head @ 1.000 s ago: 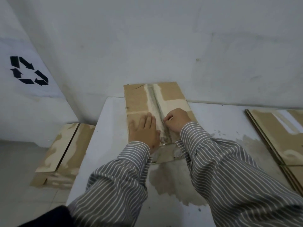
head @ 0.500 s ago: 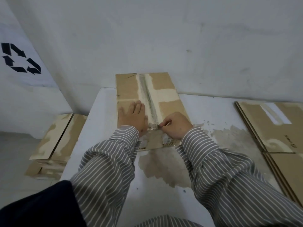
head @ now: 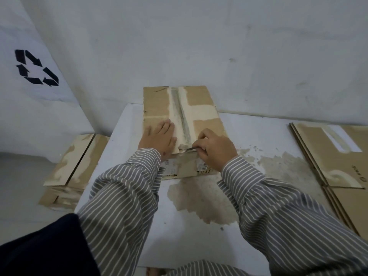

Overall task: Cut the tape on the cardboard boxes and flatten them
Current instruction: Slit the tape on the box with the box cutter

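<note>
A closed cardboard box (head: 157, 104) stands on the white table (head: 258, 136) against the wall, a strip of tape (head: 180, 114) running down the middle of its top. My left hand (head: 159, 138) presses flat on the box top, left of the tape. My right hand (head: 216, 149) grips a small blade (head: 190, 149) with curled fingers. The blade's tip sits at the near end of the tape, right at the box's front top edge. The box's front face (head: 185, 166) shows below the hands, partly hidden by my sleeves.
Flattened cardboard sheets (head: 338, 156) lie stacked on the table's right side. Another taped box (head: 69, 166) sits on the floor to the left of the table. A white bag with a recycling symbol (head: 35, 66) stands at far left. The tabletop has a worn brown patch (head: 199, 200).
My right hand has drawn the blade along the tape towards me, from mid-box to the near edge. The left hand stays flat on the top.
</note>
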Tool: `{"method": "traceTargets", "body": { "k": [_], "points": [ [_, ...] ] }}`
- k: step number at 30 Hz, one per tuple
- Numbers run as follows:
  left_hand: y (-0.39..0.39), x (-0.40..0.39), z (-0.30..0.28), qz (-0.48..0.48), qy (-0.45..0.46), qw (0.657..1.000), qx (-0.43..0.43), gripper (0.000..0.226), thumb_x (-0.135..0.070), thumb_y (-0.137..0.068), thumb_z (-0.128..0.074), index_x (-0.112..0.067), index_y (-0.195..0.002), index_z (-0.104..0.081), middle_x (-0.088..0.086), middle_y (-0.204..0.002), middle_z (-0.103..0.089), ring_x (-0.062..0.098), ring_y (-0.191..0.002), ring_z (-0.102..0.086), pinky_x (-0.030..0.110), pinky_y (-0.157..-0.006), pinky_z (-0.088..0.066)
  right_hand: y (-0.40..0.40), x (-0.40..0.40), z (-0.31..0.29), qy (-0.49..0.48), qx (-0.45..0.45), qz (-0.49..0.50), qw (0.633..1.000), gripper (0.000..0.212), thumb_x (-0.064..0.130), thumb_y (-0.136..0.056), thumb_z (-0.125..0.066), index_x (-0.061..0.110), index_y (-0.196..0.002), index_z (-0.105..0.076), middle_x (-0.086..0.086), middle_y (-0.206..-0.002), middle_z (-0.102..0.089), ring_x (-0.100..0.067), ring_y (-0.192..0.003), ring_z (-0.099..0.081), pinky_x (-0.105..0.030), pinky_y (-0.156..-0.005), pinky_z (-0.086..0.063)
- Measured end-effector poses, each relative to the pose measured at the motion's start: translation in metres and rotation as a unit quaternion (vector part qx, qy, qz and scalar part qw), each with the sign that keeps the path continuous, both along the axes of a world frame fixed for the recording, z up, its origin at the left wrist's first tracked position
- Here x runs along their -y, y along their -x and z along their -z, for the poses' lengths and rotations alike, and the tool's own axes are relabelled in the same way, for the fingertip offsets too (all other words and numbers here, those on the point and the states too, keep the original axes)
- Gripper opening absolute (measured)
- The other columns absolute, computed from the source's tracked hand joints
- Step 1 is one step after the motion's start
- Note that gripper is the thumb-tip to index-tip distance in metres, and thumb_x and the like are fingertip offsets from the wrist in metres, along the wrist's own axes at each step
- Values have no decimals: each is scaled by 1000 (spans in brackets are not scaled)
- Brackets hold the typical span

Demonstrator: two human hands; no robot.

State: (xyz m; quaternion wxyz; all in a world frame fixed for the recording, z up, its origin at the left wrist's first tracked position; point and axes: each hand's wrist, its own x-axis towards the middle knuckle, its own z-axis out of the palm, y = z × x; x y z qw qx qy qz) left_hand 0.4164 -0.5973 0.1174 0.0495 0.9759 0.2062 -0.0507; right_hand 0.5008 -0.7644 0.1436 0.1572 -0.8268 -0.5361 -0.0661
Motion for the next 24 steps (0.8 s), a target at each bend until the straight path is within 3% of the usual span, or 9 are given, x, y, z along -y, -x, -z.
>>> {"method": "traceTargets", "body": {
  "k": [2,8,10,12,14,24],
  "points": [
    [0,-1,-1,-1,3,1000,0,55,-33,-103,-15,-14,-153,0,0,-160,6,14,-147,4,44,-117,-4,-1,-5,5,-6,40,-10,999,10,18,-74,-66,15,-73,-76,-3,-70,-60,-21,-44,-52,-25,-48,-33],
    [-1,1,-1,-2,8,1000,-2,55,-33,-103,-15,-15,-153,1,-1,-160,7,13,-147,5,44,-117,-3,-6,-11,7,9,66,-31,997,7,16,-70,-68,13,-66,-73,-3,-64,-56,-22,-40,-50,-28,-50,-31],
    [-1,1,0,-4,5,1000,-1,55,-33,-103,-15,-15,-153,1,-1,-160,7,13,-147,5,44,-117,-3,-7,-13,6,42,66,-32,996,8,14,-81,-66,12,-80,-74,-5,-77,-59,-25,-54,-57,-32,-57,-35],
    [-1,1,-1,-5,6,1000,0,55,-33,-103,-15,-15,-153,1,-1,-160,7,13,-147,5,44,-117,-2,-7,-14,2,103,64,-25,992,21,19,-96,-49,16,-103,-69,-3,-99,-58,-24,-79,-60,-36,-73,-36],
    [0,2,-1,-5,9,1000,2,55,-33,-103,-15,-15,-153,1,-1,-160,7,13,-147,5,44,-117,-2,-9,-13,-3,130,61,-37,989,26,22,-100,-40,20,-112,-63,0,-110,-55,-21,-90,-58,-34,-80,-34],
    [4,0,0,0,13,1000,6,55,-33,-103,-15,-16,-153,1,-2,-160,6,12,-147,5,42,-117,-1,-29,1,-21,219,97,-37,970,24,28,-99,-42,22,-110,-63,5,-110,-56,-19,-92,-57,-28,-69,-33]
  ]
}}
